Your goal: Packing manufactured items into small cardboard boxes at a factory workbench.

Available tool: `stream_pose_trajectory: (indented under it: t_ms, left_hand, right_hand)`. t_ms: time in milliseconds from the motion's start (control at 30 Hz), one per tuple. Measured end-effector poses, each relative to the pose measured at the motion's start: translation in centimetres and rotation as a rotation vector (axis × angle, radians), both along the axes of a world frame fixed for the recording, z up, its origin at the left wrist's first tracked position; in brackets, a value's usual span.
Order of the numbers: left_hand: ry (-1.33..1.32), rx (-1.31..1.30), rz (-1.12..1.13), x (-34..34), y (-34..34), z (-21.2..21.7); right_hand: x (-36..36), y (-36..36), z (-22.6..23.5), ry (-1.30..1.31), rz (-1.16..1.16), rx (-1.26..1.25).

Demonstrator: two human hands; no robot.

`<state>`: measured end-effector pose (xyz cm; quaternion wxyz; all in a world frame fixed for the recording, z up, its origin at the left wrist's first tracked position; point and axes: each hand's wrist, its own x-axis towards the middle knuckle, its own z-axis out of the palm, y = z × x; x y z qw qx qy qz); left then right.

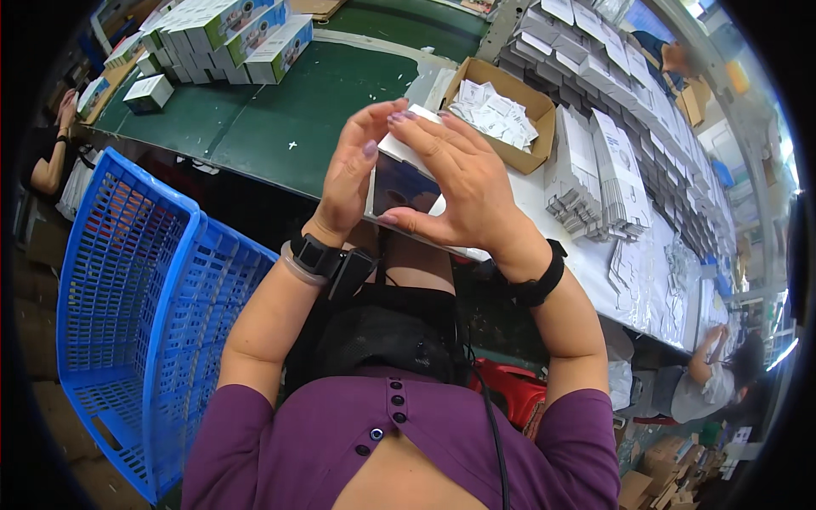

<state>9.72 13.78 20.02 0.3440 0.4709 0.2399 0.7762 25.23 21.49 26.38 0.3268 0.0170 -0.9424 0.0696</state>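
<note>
A small white carton (pixel 401 185) with a dark face stands between my two hands at the near edge of the table. My left hand (pixel 347 170) curves along its left side, thumb up and fingers bent over the far edge. Across the top and right side lies my right hand (pixel 463 174), its thumb at the lower front and its fingers reaching toward the left fingertips. Both hands hold the carton from opposite sides. Much of its top and right side is hidden beneath the right hand. A brown tray (pixel 544 153) of folded white leaflets (pixel 497 115) sits just beyond the right hand.
A blue plastic crate (pixel 140 331) is at my left. Stacked printed boxes (pixel 223 42) stand far left on the green table (pixel 280 106). Flattened white cartons (pixel 586 174) pile up at right. Other people work at both sides.
</note>
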Motion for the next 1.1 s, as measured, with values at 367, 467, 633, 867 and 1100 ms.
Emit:
stream_pose_trajectory:
  t_ms: [367,467,633,867,1100]
  left_hand:
    - [0.129,-0.251,0.08,1.3,-0.8,1.8]
    - [0.107,-0.305,0.076,1.6,-0.7,1.7]
    - [0.068,-0.237,0.017,1.4,-0.8,1.4]
    - [0.16,-0.134,0.036,1.0,-0.7,0.4]
    - [0.237,-0.143,0.078,1.2,-0.5,0.0]
  right_hand:
    - [0.1,0.5,-0.9,0.103,0.047,-0.075]
    - [-0.1,0.4,-1.3,0.133,0.044,-0.087]
    - [-0.4,0.8,-1.5,0.164,0.038,-0.072]
    - [-0.4,0.6,-1.4,0.178,0.035,-0.058]
    - [-0.3,0.2,-1.6,0.208,0.04,-0.047]
